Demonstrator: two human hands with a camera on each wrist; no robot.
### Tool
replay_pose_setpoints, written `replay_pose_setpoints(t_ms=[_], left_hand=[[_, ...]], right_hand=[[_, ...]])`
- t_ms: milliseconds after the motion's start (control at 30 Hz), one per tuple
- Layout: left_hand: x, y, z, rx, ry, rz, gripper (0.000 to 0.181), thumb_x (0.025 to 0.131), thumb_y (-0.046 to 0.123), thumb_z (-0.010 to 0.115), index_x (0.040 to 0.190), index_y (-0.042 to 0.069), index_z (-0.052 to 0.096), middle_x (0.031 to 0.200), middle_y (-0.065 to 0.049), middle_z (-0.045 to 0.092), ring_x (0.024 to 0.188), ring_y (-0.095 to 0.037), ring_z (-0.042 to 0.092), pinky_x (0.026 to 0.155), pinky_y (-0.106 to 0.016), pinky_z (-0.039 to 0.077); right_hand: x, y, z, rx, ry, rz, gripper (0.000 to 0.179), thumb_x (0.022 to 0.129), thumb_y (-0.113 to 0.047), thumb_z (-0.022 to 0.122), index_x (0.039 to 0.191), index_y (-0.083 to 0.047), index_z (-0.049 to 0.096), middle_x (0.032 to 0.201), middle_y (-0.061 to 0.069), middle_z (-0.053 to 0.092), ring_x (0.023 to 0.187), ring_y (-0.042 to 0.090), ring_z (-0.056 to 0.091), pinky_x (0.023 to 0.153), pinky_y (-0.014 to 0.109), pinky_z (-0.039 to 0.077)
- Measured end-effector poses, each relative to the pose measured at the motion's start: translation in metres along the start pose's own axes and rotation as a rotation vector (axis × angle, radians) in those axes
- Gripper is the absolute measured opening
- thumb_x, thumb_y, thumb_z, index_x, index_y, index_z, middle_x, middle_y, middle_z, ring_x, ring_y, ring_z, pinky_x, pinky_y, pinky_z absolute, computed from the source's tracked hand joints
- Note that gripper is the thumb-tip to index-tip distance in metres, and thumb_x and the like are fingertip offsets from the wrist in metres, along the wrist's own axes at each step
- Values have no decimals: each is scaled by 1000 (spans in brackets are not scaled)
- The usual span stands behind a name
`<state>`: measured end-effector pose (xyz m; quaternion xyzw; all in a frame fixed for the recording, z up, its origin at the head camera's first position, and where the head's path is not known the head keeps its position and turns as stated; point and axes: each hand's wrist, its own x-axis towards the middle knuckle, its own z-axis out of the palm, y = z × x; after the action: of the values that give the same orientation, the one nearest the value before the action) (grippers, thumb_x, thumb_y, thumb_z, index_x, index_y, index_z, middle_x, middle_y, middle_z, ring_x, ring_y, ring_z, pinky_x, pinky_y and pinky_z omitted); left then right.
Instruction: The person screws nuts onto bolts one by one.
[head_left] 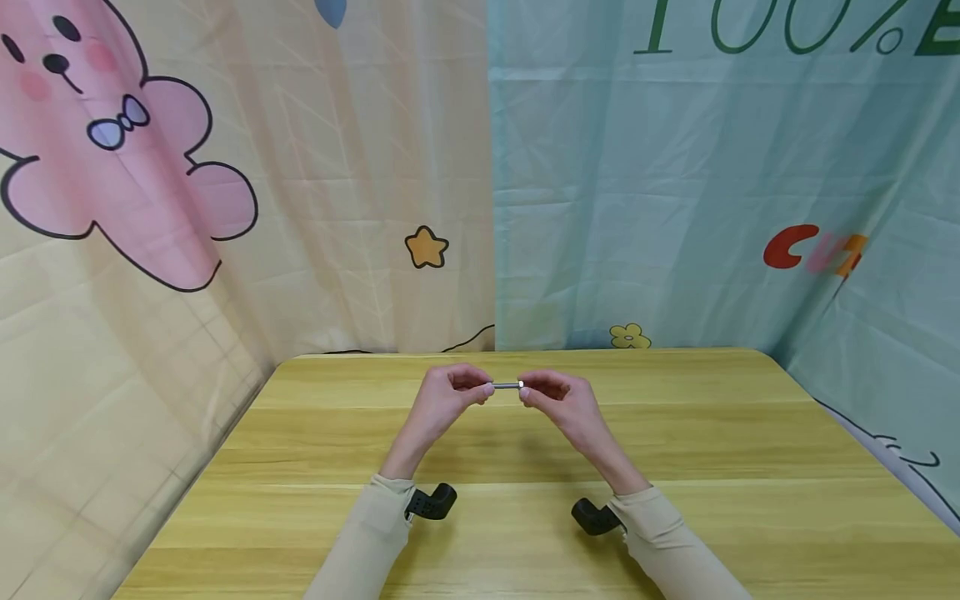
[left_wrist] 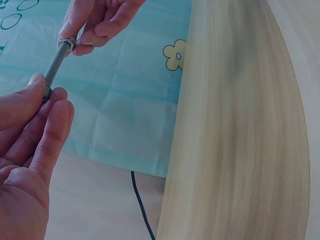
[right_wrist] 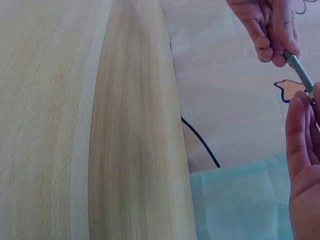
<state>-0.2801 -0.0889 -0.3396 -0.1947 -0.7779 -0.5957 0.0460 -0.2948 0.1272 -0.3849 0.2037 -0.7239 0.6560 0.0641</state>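
Note:
A grey threaded bolt [head_left: 507, 386] spans the gap between my two hands, held roughly level above the table. My left hand [head_left: 448, 398] pinches its head end between thumb and fingertips; the head is mostly covered by them. At the other end, a shiny metal nut [left_wrist: 71, 46] sits at the bolt's tip, and my right hand [head_left: 564, 405] pinches it with thumb and fingers. In the left wrist view the bolt's thread [left_wrist: 55, 67] shows plainly. How far the nut is on the thread, I cannot tell.
Beneath both hands lies a wood-grain table [head_left: 510, 533]. Printed curtains [head_left: 675, 167] hang behind it and at both sides. A black wrist camera [head_left: 433, 502] is on the left wrist and another [head_left: 596, 517] on the right. A dark cable [left_wrist: 142, 205] hangs beyond the table's edge.

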Motion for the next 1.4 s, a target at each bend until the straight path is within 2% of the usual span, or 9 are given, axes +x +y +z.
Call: replay_pose_setpoints(t_ms=[100,367,500,600,733,933,1067,1167,1400], left_hand=[[0,0,1,-8,6,3,11,88,1,72,97,-7,71,90,-18,71,80,-31,68,70,-29,53],[0,0,5,-14,-1,9,12,88,1,72,98,-7,71,92,-16,71,84,-31,68,73,-32,55],[-1,0,5,-9,3,13,11,89,0,71,97,-7,71,92,-17,71,85,-34,68,78,-43,55],[-1,-1,5,-12,11,13,11,89,1,71,97,-7,71,91,-18,71,85,-36,68,81,-53,53],[0,-2,4,-20,23,8,11,89,1,71,97,-7,71,91,-19,71,86,-39,67,82,-55,52],[0,-2,3,-15,23,5,11,89,1,71,97,-6,71,92,-19,71,86,-40,67,75,-35,54],[0,-2,4,-17,24,3,11,89,2,72,97,-6,71,92,-18,71,85,-36,68,78,-42,55],[0,-3,4,-19,29,3,12,89,2,72,97,-6,71,91,-17,71,84,-34,68,80,-50,53],[-1,-1,6,-15,30,-1,12,89,2,72,97,-6,71,92,-15,72,84,-32,69,81,-49,54]], right_hand=[[1,1,0,-7,-2,12,29,93,-19,71,110,4,69,95,16,69,90,42,65,78,34,57],[2,0,3,-35,12,80,32,101,-26,58,90,3,68,84,20,65,71,27,64,67,35,57],[2,1,4,-36,19,82,35,104,-28,53,99,4,67,91,20,66,80,32,64,68,35,57],[1,2,3,-36,2,39,27,102,-23,56,114,0,64,105,18,65,93,36,62,74,34,56],[0,2,1,-26,-43,-23,30,97,-15,65,125,-6,59,118,17,62,104,38,61,80,33,55],[-4,-12,3,-48,-58,-39,27,93,-6,68,119,-3,60,112,22,63,100,34,63,80,32,55],[-8,-29,5,-53,-64,-25,23,93,0,65,116,6,61,107,26,64,95,35,64,82,42,55],[-8,-29,4,-46,-65,-11,24,95,-2,64,116,10,61,102,24,66,92,35,66,82,44,55],[-6,-28,3,-56,-56,23,22,99,-11,61,108,9,65,93,26,68,86,39,66,76,41,57]])
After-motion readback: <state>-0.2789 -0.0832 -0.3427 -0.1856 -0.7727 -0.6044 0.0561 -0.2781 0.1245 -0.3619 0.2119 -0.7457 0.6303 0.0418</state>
